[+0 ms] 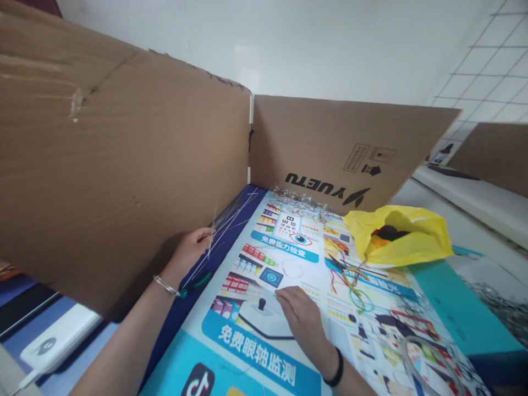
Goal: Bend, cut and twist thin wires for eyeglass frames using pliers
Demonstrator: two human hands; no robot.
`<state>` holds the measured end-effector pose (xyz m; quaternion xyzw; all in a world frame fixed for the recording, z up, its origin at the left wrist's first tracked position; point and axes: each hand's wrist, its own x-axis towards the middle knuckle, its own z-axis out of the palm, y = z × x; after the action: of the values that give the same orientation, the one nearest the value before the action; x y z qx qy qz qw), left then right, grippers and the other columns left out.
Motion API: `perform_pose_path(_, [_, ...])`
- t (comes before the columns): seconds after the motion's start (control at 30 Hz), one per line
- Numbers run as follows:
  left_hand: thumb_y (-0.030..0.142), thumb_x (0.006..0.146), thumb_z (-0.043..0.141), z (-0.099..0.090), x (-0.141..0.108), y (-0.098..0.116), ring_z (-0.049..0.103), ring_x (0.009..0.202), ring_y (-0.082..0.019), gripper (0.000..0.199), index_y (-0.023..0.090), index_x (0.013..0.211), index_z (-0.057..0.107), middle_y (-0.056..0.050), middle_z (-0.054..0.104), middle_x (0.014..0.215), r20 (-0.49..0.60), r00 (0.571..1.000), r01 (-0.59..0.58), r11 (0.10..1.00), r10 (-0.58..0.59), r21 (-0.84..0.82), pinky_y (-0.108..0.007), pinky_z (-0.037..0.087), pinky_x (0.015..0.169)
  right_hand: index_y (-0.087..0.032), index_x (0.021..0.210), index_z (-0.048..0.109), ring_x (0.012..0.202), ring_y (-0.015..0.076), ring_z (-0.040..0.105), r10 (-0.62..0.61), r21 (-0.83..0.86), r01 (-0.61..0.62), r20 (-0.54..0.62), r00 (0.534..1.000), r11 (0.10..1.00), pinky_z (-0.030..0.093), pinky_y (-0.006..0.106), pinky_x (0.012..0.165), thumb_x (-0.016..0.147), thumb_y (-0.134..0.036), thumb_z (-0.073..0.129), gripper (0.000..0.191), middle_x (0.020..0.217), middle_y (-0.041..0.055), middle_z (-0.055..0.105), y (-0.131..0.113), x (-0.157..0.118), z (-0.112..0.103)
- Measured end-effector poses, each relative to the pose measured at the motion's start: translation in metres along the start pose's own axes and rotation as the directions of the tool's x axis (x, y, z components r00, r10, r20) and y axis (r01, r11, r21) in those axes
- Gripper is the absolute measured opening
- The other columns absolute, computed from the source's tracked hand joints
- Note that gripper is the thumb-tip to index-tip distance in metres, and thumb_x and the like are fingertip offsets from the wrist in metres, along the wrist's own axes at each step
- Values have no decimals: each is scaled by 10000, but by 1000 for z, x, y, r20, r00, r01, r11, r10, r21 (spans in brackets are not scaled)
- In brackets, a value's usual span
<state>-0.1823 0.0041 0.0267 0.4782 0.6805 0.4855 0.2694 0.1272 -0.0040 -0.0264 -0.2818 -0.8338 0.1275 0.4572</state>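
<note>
Cardboard [317,135] reads "YUETU" upside-down, left hand [190,251] pinches a thin strand [210,247]; right hand [303,319], cannot tell.

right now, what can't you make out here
All in the head view:
- Left hand: the thin strand it pinches is too fine and blurred to identify.
- Right hand: its back hides whether it holds anything.
- Yellow bag: its front wall hides what lies deeper.
- White cable: cut off by the picture's edge.
</note>
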Motion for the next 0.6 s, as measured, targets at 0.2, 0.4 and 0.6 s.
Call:
perform_pose_path(0.2, [371,701,664,45,-30,22,450,564,-78,415,146,1045,610,2,580,696,337,941,187,846,-10,-499,-200,367,546,-200,850,663,748,156,637,247,131,-250,35,968,959,522,266,690,879,-267,501,178,804,44,680,2,5,-5])
perform_pose_path(0.4, [357,713,646,94,-62,26,439,570,-78,378,147,1026,614,2,570,711,504,864,232,896,-10,-379,-204,362,547,-153,820,675,573,134,587,642,456,-640,175,746,619,511,253,570,821,-364,550,245,670,37,650,-4,20,-14])
perform_pose_path(0.6, [308,749,576,119,-77,16,480,620,-108,311,160,1022,601,-2,572,728,614,783,68,968,99,-242,-227,392,587,-149,843,683,553,120,580,659,567,-665,262,705,486,495,238,559,762,-352,613,230,616,7,631,-2,21,-14])
